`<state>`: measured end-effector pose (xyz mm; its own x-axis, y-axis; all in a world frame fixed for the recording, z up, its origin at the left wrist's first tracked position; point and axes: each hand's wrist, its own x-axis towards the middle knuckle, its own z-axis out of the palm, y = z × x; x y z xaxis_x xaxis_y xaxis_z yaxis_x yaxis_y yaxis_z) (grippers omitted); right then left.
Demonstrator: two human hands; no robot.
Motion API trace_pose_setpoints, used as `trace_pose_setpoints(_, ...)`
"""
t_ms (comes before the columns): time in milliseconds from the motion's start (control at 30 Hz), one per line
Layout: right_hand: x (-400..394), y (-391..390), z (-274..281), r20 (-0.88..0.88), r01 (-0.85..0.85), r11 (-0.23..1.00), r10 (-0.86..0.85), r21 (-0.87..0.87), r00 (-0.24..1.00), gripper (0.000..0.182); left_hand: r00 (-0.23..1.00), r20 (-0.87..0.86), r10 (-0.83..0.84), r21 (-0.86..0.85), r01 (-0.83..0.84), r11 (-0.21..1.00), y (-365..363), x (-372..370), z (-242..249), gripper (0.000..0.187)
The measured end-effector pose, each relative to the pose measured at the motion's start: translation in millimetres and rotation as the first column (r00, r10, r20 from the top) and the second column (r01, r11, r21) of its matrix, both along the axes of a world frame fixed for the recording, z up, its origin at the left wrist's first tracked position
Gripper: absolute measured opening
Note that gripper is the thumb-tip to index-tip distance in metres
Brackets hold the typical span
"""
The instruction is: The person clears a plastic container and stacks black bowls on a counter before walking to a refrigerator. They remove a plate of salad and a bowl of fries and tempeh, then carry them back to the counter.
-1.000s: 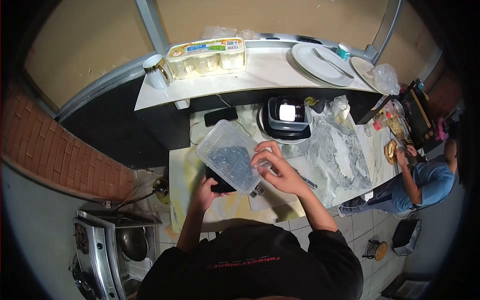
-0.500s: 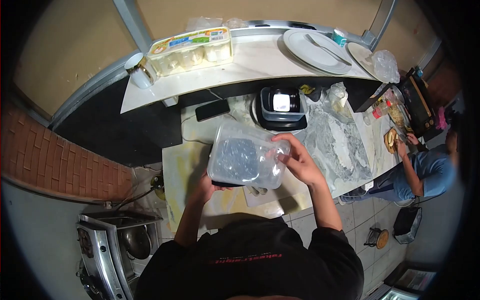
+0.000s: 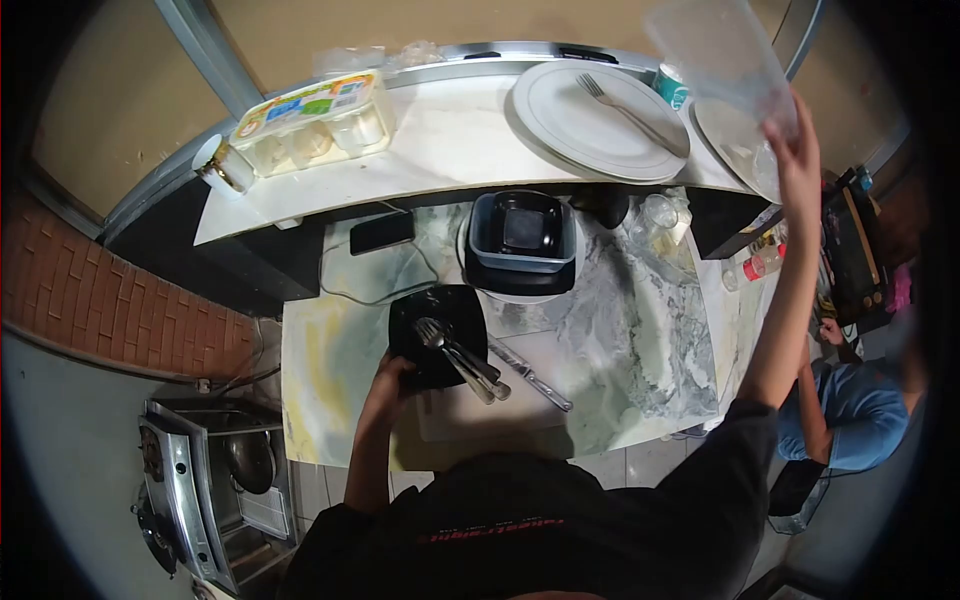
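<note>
My left hand [image 3: 387, 380] grips the near left edge of a black square dish [image 3: 412, 310]. Several forks and other cutlery [image 3: 462, 362] lie in that dish, their handles reaching past its near right rim. Out at the upper right, my right hand [image 3: 797, 165] is closed on a clear plastic container [image 3: 715, 50], lifted above the raised shelf. Just right of the black dish, a knife [image 3: 535, 376] lies across a pale cutting board [image 3: 450, 415].
Nested dishes [image 3: 480, 235] and a phone [image 3: 382, 233] with a cable sit on the marble counter [image 3: 640, 350]. The shelf bears an egg pack [image 3: 315, 125], a mug [image 3: 222, 165] and white plates [image 3: 540, 120] with a fork. A person in a blue shirt [image 3: 858, 415] is at right.
My right hand has lifted the clear container from over the black dish and carried it up and right. The cutlery in the dish and the knife now show.
</note>
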<state>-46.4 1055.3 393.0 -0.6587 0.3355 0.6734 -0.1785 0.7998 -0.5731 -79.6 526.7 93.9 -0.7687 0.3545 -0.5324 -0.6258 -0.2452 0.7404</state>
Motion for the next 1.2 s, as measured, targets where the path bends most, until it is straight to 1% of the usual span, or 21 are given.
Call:
trace_pose_setpoints(67,-32.3,70.0,15.6,-0.037,0.014,0.996,-0.011,0.090,0.999,0.054,1.000,0.007,-0.007,-0.001,0.007,1.000,9.7,8.1,-4.4,0.041)
trace_pose_setpoints(100,-47.1,100.5,19.9,-0.033,0.011,0.996,-0.008,0.091,0.999,0.054,1.000,0.002,-0.015,0.006,0.015,1.000,15.1,10.4,-6.5,0.042)
trace_pose_setpoints(133,-62.2,128.5,23.6,0.000,0.087,0.980,-0.089,0.177,0.996,0.054,1.000,0.001,-0.011,0.009,0.011,1.000,19.0,13.0,-13.8,0.042)
trace_pose_setpoints(167,-76.4,153.1,26.7,0.022,0.158,0.951,-0.170,0.265,0.985,0.056,0.994,-0.080,-0.078,-0.036,0.076,0.996,21.8,15.7,-24.6,0.046)
trace_pose_setpoints(200,-89.9,175.2,27.7,0.017,0.152,0.951,-0.162,0.268,0.987,0.056,0.977,-0.157,-0.147,-0.088,0.134,0.987,26.3,17.0,-30.4,0.050)
trace_pose_setpoints(233,-102.1,195.2,25.5,-0.003,0.165,0.912,-0.177,0.375,0.984,0.056,0.977,-0.160,-0.140,-0.087,0.127,0.988,32.3,17.8,-27.5,0.050)
trace_pose_setpoints(267,-111.8,211.3,22.7,-0.025,0.179,0.861,-0.190,0.476,0.981,0.058,0.990,-0.091,-0.104,-0.033,0.102,0.994,38.1,18.8,-21.1,0.050)
trace_pose_setpoints(300,-119.5,222.8,21.0,-0.028,0.176,0.862,-0.185,0.476,0.982,0.058,0.997,-0.021,-0.072,0.019,0.073,0.997,43.4,18.5,-16.4,0.050)
trace_pose_setpoints(367,-134.2,244.3,15.7,0.151,0.133,0.861,-0.235,0.491,0.960,0.058,0.998,-0.016,-0.065,0.018,0.066,0.998,49.4,17.0,-13.6,0.051)
trace_pose_setpoints(433,-150.1,269.1,8.6,0.203,0.085,0.873,-0.205,0.481,0.958,0.060,0.998,-0.009,-0.065,0.011,0.065,0.998,53.9,17.4,-13.4,0.051)
trace_pose_setpoints(500,-160.4,278.0,2.6,0.251,0.040,0.884,-0.175,0.466,0.952,0.062,0.997,0.057,0.052,0.000,-0.052,0.999,57.6,16.7,-13.9,0.049)
trace_pose_setpoints(567,-172.2,284.8,-4.3,0.319,0.015,0.899,-0.170,0.438,0.932,0.062,0.996,0.068,0.053,0.002,-0.053,0.999,56.0,14.4,-15.7,0.048)
trace_pose_setpoints(700,-184.6,285.4,-16.5,0.259,0.005,0.863,-0.157,0.506,0.953,0.063,0.996,0.045,0.082,-0.018,-0.081,0.997,60.4,11.5,-15.3,0.045)
trace_pose_setpoints(767,-188.4,280.8,-15.6,0.312,0.180,0.850,-0.367,0.495,0.876,0.062,0.996,0.081,0.042,0.006,-0.042,0.999,54.6,8.1,-21.7,0.045)
trace_pose_setpoints(833,-192.4,278.7,-18.4,0.299,0.194,0.833,-0.388,0.518,0.872,0.061,0.994,0.109,0.005,0.037,-0.009,0.999,52.1,7.1,-25.7,0.046)
trace_pose_setpoints(900,-203.5,282.9,-15.0,0.282,0.201,0.817,-0.401,0.540,0.872,0.060,0.996,0.077,0.045,0.000,-0.046,0.999,55.8,6.7,-22.2,0.046)
trace_pose_setpoints(967,-210.8,281.2,-17.0,0.302,0.067,0.829,-0.276,0.555,0.912,0.058,0.996,0.079,0.040,0.000,-0.040,0.999,54.1,2.8,-24.7,0.047)
trace_pose_setpoints(1033,-215.7,276.0,-22.5,0.295,0.062,0.820,-0.274,0.569,0.915,0.057,0.995,0.101,0.024,-0.004,-0.024,1.000,52.2,9.8,-27.2,0.049)
trace_pose_setpoints(1100,-221.8,286.8,-26.1,0.270,0.071,0.807,-0.277,0.586,0.922,0.057,0.991,0.116,0.059,-0.005,-0.059,0.998,53.7,12.4,-24.5,0.048)
trace_pose_setpoints(1167,-228.0,293.6,-28.8,0.420,0.006,0.803,-0.319,0.596,0.849,0.065,0.991,0.116,0.064,-0.010,-0.063,0.998,56.0,16.2,-19.2,0.046)
trace_pose_setpoints(1200,-226.6,288.8,-29.7,0.419,0.004,0.803,-0.315,0.596,0.851,0.065,0.991,0.113,0.070,-0.017,-0.069,0.997,55.8,17.1,-17.6,0.044)
